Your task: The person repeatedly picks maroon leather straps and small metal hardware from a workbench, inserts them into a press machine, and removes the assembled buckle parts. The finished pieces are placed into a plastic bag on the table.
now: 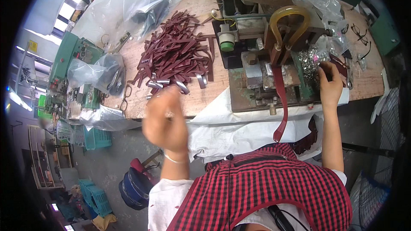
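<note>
My left hand (166, 119) is raised before the table's front edge, just on the near side of a heap of dark red strips (175, 51). Motion smears its fingers, so whether they hold anything is unclear. My right hand (330, 86) reaches over the right side of a bench press (239, 83), beside a pile of small shiny metal pieces (309, 62). Its thumb and fingertips curl close together; anything between them is too small to make out. A longer dark red strap (280, 96) sits under the press head, its free end hanging over the front edge.
Clear plastic bags (150, 8) lie at the back left, near scissors (126, 96). Eyeglasses (359, 34) rest at the far right. A curved amber tube (290, 13) rises from the press. White sheeting (239, 132) drapes below the table edge. A blue stool (135, 188) stands on the floor.
</note>
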{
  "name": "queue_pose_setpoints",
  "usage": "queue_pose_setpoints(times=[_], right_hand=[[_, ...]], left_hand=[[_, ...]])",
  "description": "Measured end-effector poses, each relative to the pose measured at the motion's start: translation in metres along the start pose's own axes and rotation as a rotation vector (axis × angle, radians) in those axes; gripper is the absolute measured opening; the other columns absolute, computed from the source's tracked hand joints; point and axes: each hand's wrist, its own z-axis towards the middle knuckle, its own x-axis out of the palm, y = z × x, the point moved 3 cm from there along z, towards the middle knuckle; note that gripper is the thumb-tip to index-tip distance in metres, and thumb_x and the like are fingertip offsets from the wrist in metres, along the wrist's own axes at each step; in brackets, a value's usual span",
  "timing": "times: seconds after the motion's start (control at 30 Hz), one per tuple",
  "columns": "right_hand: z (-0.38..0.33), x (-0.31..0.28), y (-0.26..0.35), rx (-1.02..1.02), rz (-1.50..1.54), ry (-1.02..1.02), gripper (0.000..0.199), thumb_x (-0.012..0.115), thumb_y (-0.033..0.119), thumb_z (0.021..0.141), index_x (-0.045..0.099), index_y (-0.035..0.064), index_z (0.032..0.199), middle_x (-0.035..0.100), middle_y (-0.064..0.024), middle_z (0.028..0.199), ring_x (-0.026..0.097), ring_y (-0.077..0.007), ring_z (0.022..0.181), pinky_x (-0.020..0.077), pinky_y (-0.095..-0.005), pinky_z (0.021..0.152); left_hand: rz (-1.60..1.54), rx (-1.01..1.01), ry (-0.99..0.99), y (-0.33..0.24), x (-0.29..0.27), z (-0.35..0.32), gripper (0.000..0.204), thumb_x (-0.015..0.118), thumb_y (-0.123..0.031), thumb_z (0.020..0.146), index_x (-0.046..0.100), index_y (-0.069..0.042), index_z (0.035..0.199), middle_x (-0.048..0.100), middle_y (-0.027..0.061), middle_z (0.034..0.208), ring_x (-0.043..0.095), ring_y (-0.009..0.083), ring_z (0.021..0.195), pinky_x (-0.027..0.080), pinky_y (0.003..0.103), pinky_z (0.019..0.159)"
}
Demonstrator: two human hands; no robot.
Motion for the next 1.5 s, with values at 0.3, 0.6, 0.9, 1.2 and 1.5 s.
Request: queue_pose_setpoints(times=[0.3, 0.6, 0.9, 1.2, 1.5], right_hand=[[0.007, 0.044, 0.043, 0.039, 0.143, 0.114, 0.015, 0.071, 0.006, 0.092, 0.074, 0.0014, 0.106, 0.075, -0.0084, 0.100, 0.070, -0.0157, 0.092, 0.0522, -0.0288, 0.085], [-0.042, -0.056, -0.009, 0.101, 0.013, -0.148, 0.015, 0.071, 0.004, 0.094, 0.075, -0.0018, 0.107, 0.076, -0.0063, 0.103, 0.068, -0.0132, 0.096, 0.0512, -0.0275, 0.089], [-0.004, 0.027, 0.131, -0.197, 0.277, 0.238, 0.019, 0.073, 0.006, 0.087, 0.073, 0.0010, 0.106, 0.076, -0.0123, 0.098, 0.072, -0.0205, 0.093, 0.0534, -0.0315, 0.086], [-0.017, 0.065, 0.139, 0.214, 0.800, 0.317, 0.035, 0.070, 0.000, 0.088, 0.061, -0.0038, 0.122, 0.074, -0.0078, 0.096, 0.068, -0.0115, 0.089, 0.0514, -0.0256, 0.082], [-0.030, 0.027, 0.167, 0.016, 0.660, 0.423, 0.049, 0.066, 0.004, 0.092, 0.054, -0.0002, 0.140, 0.071, -0.0134, 0.120, 0.066, -0.0213, 0.121, 0.0509, -0.0332, 0.100]], left_hand=[[0.550, -0.049, 0.617, 0.203, 0.136, -0.032, 0.008, 0.074, -0.008, 0.076, 0.079, -0.007, 0.082, 0.063, 0.0114, 0.094, 0.062, 0.0322, 0.092, 0.051, 0.045, 0.081], [0.081, -0.403, 0.383, 0.166, 0.048, -0.022, 0.013, 0.074, -0.008, 0.087, 0.072, -0.002, 0.098, 0.072, 0.0105, 0.091, 0.066, 0.0221, 0.078, 0.052, 0.035, 0.073], [0.607, -0.350, 0.435, 0.248, 0.019, -0.106, 0.017, 0.072, -0.017, 0.088, 0.071, -0.009, 0.103, 0.076, 0.0101, 0.095, 0.072, 0.0331, 0.087, 0.055, 0.043, 0.077], [-0.095, -0.376, 0.169, 0.117, 0.080, -0.051, 0.011, 0.070, -0.005, 0.096, 0.070, 0.002, 0.105, 0.073, 0.0114, 0.101, 0.068, 0.0235, 0.089, 0.053, 0.034, 0.081], [-0.528, 0.362, 0.319, -0.072, 0.069, -0.008, 0.025, 0.086, -0.010, 0.079, 0.073, -0.003, 0.100, 0.076, 0.0137, 0.113, 0.065, 0.0159, 0.067, 0.048, 0.028, 0.058]])
